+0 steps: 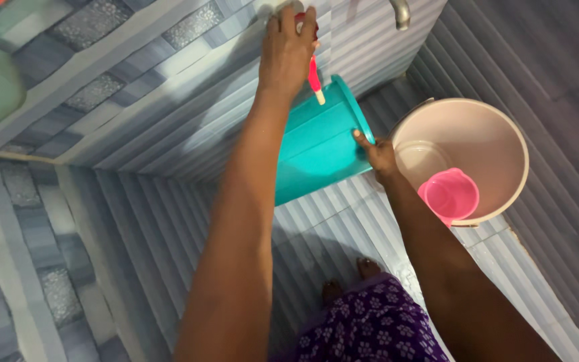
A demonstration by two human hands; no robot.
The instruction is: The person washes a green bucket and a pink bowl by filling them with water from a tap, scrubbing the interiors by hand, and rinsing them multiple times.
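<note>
Against the tiled wall at the upper middle, the left hand (288, 50) is stretched far up at the end of a straight arm, its fingers closed around a red-and-white handled object (314, 79) whose lower end hangs down below the palm. Just below and right of that hand, a teal bucket (316, 144) is tipped on its side, its rim turned toward the right. The right hand (378, 155) reaches forward on a nearly straight arm and grips this rim, fingers curled over the edge. Just beside it to the right stands a cream bucket (504, 134) on the ribbed floor tiles, upright, with a pink mug (449, 196) lying inside near its front wall. A metal tap (401, 13) juts from the wall above. Bare toes and a purple flowered garment (370, 328) show at the bottom.
</note>
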